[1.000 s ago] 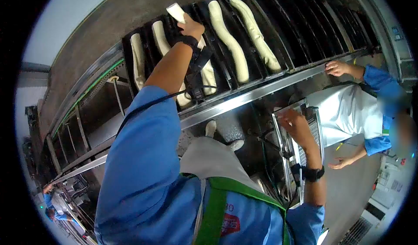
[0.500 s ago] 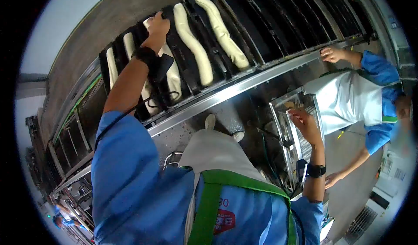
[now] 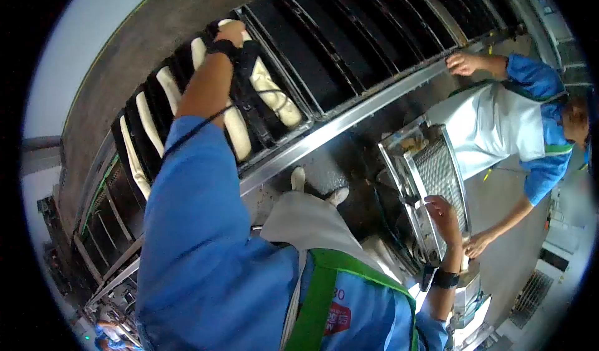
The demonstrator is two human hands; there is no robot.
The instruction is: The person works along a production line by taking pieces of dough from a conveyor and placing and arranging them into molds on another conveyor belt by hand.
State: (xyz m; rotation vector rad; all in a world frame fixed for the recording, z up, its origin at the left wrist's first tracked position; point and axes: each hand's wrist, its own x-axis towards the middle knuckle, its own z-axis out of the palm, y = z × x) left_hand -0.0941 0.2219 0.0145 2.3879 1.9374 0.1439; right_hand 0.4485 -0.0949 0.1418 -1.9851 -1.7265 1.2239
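Long pale dough strips (image 3: 150, 123) lie in the black grooved trays. At the upper end of the rightmost strip (image 3: 271, 95), my left hand (image 3: 231, 33) is closed round the dough, with some showing on both sides of the fingers. A black strap and a dark cable are on that wrist. My right hand (image 3: 442, 217) is beside the metal frame with a mesh panel (image 3: 440, 170), its fingers pinched together. A small pale bit shows at the fingertips, too small to name.
A metal rail (image 3: 331, 132) runs along the trays' near edge. At the right stands a co-worker in a white apron (image 3: 483, 126), one hand (image 3: 462, 64) near the rail, the other (image 3: 477, 245) near my right wrist. Another person (image 3: 112, 335) is at the lower left.
The trays and dough have shifted left in view. My left hand went from a strip further left to the rightmost one. My right hand moved lower along the metal frame.
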